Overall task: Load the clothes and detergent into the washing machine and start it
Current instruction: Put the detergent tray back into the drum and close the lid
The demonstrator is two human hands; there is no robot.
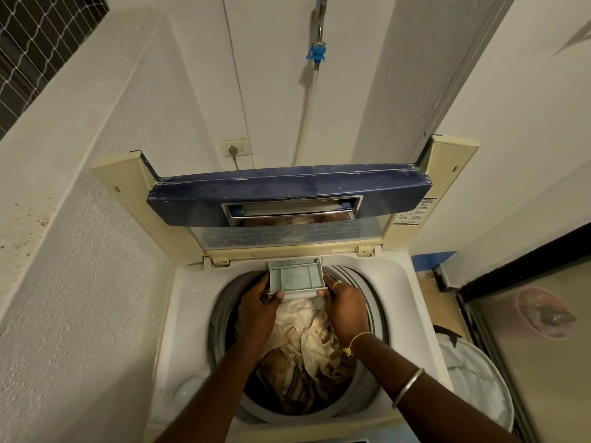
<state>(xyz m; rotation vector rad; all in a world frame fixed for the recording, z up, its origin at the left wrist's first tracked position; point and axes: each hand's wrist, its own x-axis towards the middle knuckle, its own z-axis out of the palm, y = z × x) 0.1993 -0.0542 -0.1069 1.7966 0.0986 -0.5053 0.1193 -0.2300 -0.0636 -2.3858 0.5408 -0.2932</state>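
Observation:
A top-loading washing machine (188,314) stands open, its blue-fronted lid (287,193) folded upright at the back. White, tan and brown clothes (307,356) fill the drum. A pale grey detergent drawer (295,275) with bluish compartments is pulled out over the drum's far rim. My left hand (256,306) grips the drawer's front left corner, thumb on its front lip. My right hand (347,306) holds the front right corner, fingers curled under the edge. Both forearms reach over the drum.
A white laundry basket (476,382) sits on the floor right of the machine. A dark-framed glass door (537,314) is further right. White walls close in left and behind, with a plugged wall socket (236,149) and a hose with a blue tap (317,55).

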